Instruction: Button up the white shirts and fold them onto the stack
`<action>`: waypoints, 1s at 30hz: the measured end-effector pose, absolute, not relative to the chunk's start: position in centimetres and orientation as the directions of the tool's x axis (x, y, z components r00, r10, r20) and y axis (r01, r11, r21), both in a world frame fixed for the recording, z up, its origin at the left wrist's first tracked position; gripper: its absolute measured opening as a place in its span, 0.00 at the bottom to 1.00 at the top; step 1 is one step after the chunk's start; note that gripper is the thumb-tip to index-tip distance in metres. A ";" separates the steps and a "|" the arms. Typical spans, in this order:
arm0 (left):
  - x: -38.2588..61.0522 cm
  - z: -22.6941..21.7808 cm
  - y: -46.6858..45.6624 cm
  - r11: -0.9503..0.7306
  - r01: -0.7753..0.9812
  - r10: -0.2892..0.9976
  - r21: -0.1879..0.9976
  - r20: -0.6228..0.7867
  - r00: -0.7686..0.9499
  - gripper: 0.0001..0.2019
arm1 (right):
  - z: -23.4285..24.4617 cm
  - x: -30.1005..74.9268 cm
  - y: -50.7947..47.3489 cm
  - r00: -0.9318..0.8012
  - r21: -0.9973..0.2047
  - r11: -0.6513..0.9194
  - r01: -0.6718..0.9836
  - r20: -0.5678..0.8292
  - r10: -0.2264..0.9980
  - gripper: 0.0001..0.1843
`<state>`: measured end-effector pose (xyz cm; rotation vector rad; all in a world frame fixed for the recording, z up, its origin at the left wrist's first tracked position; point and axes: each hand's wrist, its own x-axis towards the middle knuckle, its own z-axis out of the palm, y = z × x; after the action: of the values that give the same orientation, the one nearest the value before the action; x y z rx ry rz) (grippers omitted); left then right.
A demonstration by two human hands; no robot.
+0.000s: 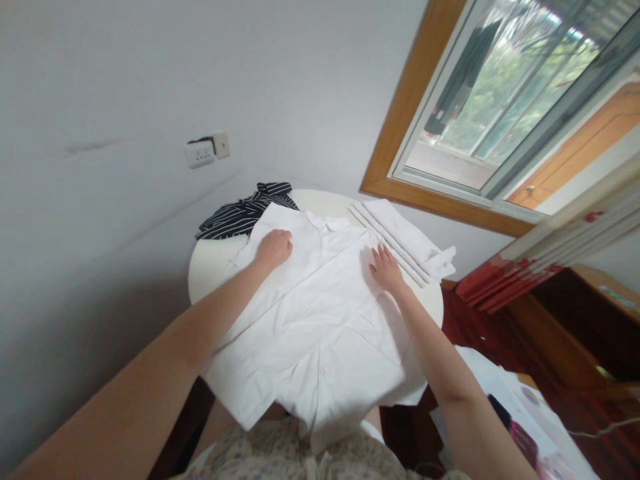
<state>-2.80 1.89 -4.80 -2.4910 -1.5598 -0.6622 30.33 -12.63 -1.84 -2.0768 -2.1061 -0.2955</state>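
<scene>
A white button-up shirt (310,293) lies spread over a round white table (207,267), its collar toward the wall and its lower part hanging over the near edge toward my lap. My left hand (275,249) rests on the upper left of the shirt with its fingers curled together on the cloth. On the upper right of the shirt my right hand (386,267) lies flat, fingers spread and touching the fabric. Wrinkles run across the shirt's lower half. Just beyond my right hand is a stack of folded white clothes (400,233).
Black-and-white striped cloth (245,213) lies bunched at the table's back left. Behind stand a wall with a socket (200,153) and a wood-framed window (410,180). A curtain (530,267) hangs at right. Low on the right, a white-covered surface (490,373) holds a dark phone-like object (500,410).
</scene>
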 end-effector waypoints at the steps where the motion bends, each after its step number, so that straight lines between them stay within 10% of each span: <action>1: -2.8 -4.8 1.9 -0.455 0.881 0.829 0.127 0.421 0.368 0.16 | -2.5 31.6 -12.3 0.022 0.038 -0.032 0.999 0.230 0.973 0.30; 19: -3.0 -3.8 1.5 -0.476 0.872 0.784 0.114 0.504 0.361 0.18 | -4.5 34.3 -10.1 0.069 0.007 -0.070 0.998 0.105 0.992 0.32; 30: -5.8 2.7 10.2 -0.061 0.959 0.906 0.276 0.420 -0.063 0.26 | 1.1 36.6 2.4 0.238 -0.119 -0.224 0.967 0.122 0.964 0.24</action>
<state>-5.77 10.25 2.68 -2.0751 -2.0767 -0.7742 36.57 2.35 1.13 -2.3332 -1.8410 -0.0332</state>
